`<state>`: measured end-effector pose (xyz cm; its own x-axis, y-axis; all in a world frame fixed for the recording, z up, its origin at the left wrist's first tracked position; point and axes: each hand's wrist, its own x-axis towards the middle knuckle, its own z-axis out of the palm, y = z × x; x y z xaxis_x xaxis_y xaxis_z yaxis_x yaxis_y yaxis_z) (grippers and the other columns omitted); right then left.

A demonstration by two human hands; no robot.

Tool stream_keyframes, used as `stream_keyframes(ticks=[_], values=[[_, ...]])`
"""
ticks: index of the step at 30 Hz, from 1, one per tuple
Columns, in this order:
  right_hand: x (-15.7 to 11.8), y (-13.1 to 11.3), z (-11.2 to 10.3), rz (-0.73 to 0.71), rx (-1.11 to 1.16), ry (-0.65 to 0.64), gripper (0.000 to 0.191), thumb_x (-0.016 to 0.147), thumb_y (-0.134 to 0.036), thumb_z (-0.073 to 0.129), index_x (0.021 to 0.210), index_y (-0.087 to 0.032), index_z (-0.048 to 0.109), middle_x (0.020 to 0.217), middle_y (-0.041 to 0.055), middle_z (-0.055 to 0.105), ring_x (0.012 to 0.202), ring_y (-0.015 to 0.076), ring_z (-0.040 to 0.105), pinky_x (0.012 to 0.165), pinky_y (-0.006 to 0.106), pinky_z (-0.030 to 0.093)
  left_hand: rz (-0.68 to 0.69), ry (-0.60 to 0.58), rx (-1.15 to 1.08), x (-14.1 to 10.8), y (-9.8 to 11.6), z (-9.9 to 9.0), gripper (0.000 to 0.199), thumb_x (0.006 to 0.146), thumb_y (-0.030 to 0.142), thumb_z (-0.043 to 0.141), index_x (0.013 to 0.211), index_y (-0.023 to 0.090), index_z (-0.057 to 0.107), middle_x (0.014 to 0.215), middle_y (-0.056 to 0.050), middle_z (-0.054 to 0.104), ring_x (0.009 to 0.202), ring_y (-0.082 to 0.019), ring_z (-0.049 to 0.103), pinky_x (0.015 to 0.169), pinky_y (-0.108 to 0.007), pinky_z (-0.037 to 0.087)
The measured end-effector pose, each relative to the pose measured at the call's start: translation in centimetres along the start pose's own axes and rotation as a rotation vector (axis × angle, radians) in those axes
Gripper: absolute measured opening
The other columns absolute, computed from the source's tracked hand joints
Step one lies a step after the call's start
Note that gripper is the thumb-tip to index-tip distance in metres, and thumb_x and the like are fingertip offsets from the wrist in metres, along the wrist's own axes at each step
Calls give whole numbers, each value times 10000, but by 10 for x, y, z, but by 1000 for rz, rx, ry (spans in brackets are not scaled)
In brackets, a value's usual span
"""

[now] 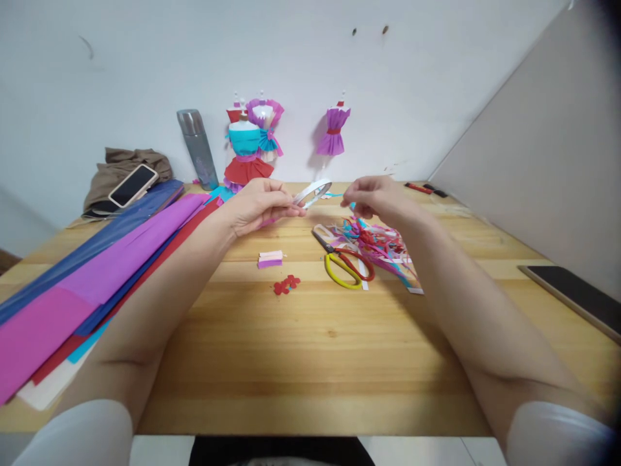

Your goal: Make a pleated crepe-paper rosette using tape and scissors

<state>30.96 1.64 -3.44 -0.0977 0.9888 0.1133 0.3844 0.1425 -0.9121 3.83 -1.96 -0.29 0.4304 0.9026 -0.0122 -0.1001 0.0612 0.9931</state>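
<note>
My left hand (264, 204) pinches a narrow roll of white tape (313, 191) between thumb and fingers, tilted above the table. To its right, my right hand (373, 196) hovers apart from the roll with its fingers curled together; whether anything thin is between them is hidden. Beneath the right hand lies a tangled heap of coloured paper scraps (381, 244). Scissors (336, 251) with one yellow and one red handle rest against the heap. Small folded paper pieces in pink and purple (270, 260) and red cut-out bits (286, 285) lie in front of the left hand.
Long folded crepe paper sheets (101, 275) cover the left side. Small mannequins in paper dresses (245, 152) stand at the back, with another (334, 131) nearer the middle. A grey bottle (200, 152), a phone (133, 186) and a dark tablet-like device (577, 294) sit around the edges.
</note>
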Motion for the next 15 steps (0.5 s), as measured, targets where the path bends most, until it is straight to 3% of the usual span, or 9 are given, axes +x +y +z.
stream_keyframes(ticks=[3, 5, 7, 10, 15], values=[[-12, -7, -1, 147, -384, -579, 387, 801, -535, 801, 741, -167, 698, 671, 68, 719, 573, 159, 643, 548, 272, 476, 1, 37, 4, 1, 1, -1, 331, 895, -45, 576, 604, 112, 601, 690, -66, 758, 739, -124, 774, 759, -185, 581], [-19, -11, 10, 235, -687, -783, 412, 879, -540, 709, 707, -167, 666, 652, 57, 705, 594, 172, 660, 616, 291, 506, 3, 47, 7, 2, 0, -2, 341, 899, -58, 567, 602, 106, 602, 682, -64, 753, 724, -123, 775, 750, -185, 581], [-22, -11, 26, 220, -972, -770, 377, 872, -460, 722, 645, -176, 624, 610, 46, 669, 614, 194, 667, 628, 304, 477, 12, 32, 8, 4, -3, -3, 321, 895, -58, 588, 618, 102, 617, 702, -67, 760, 740, -127, 779, 764, -190, 587], [-21, -6, 46, 184, -1132, -691, 296, 785, -392, 799, 664, -178, 633, 681, 63, 688, 721, 250, 704, 631, 316, 451, 21, 15, 28, 6, -8, -5, 296, 877, -51, 635, 627, 109, 628, 708, -71, 757, 749, -142, 778, 788, -216, 598], [-22, -7, 50, 74, -1144, -687, 179, 794, -300, 742, 887, -150, 718, 836, 97, 756, 791, 263, 718, 604, 300, 437, -21, 10, 51, 10, -12, -6, 267, 865, -7, 678, 631, 111, 628, 718, -77, 760, 733, -138, 769, 852, -256, 602]])
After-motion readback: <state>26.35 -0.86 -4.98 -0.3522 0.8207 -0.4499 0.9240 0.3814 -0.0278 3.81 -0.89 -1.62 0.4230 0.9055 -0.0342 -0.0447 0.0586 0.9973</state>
